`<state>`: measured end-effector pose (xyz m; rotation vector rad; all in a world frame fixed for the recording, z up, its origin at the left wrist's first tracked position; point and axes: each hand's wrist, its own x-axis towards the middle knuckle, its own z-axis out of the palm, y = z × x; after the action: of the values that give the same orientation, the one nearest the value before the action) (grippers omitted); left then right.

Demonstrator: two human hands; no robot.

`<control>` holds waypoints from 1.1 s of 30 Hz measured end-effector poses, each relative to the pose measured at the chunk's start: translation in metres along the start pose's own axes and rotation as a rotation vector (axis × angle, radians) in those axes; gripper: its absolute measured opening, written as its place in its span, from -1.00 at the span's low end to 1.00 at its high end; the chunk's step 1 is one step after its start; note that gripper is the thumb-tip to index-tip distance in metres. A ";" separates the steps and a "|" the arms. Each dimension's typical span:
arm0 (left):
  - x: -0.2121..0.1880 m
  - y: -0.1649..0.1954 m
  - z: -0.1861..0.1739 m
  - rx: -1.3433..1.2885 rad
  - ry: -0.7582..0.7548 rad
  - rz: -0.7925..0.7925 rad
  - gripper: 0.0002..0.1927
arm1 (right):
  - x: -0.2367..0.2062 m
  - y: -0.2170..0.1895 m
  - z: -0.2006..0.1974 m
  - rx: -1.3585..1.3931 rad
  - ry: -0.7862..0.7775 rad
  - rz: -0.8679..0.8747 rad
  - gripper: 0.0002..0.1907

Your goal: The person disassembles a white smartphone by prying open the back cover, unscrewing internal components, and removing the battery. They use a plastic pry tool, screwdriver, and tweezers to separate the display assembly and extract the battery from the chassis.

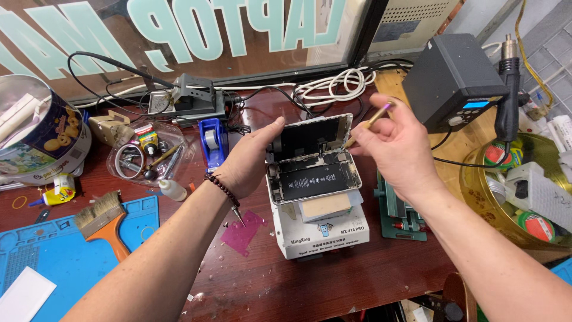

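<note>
Head view of a repair bench. An opened phone (314,179) is lying on a white heater box (322,229) at the centre of the dark wooden bench (333,280); its screen (311,138) is standing raised at the far edge, hinged up from the body, with the black battery (314,181) exposed below it. The left hand (250,158) is gripping the screen's left edge, thumb in front and fingers curled behind, propping it upright. The right hand (398,146) is closed narrowly around a thin tool (366,124) with a purple end, whose tip is pointing down at the upper right corner of the body, where screen and body meet; whether the tip is touching cannot be told. A bead bracelet (223,189) is sitting on the left wrist.

Left of the box: a pink scrap (241,232), a blue mat (65,250) carrying a brush (104,222), a tape dispenser (213,140) and a biscuit tin (42,134). Right: a green clamp (398,211) and a black hot-air station (453,80).

Risks, as judged: the screen appears joined to the body only near the hinge edge, so tilting it further back could strain or tear whatever connects them. A slip of the tool tip could gouge the board or pierce the battery. The phone is resting loose on the box and could slide if the left hand pulls.
</note>
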<state>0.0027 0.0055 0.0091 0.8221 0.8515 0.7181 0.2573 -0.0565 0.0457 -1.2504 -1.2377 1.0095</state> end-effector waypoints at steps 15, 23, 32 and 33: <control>0.005 0.000 0.003 -0.023 0.025 0.006 -0.41 | -0.002 -0.012 0.033 -0.730 -0.055 0.074 -0.74; 0.002 0.004 0.003 -0.006 0.010 -0.001 -0.41 | 0.010 -0.034 0.014 -0.553 -0.057 0.072 -0.75; 0.006 0.002 0.004 -0.017 0.023 -0.024 -0.43 | 0.013 -0.038 0.027 -0.556 -0.097 0.007 -0.77; 0.006 0.002 0.003 -0.020 0.031 -0.034 -0.44 | 0.013 -0.037 0.030 -0.563 -0.109 0.012 -0.77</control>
<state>0.0077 0.0099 0.0100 0.7780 0.8830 0.7100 0.2258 -0.0439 0.0813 -1.6444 -1.6717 0.7650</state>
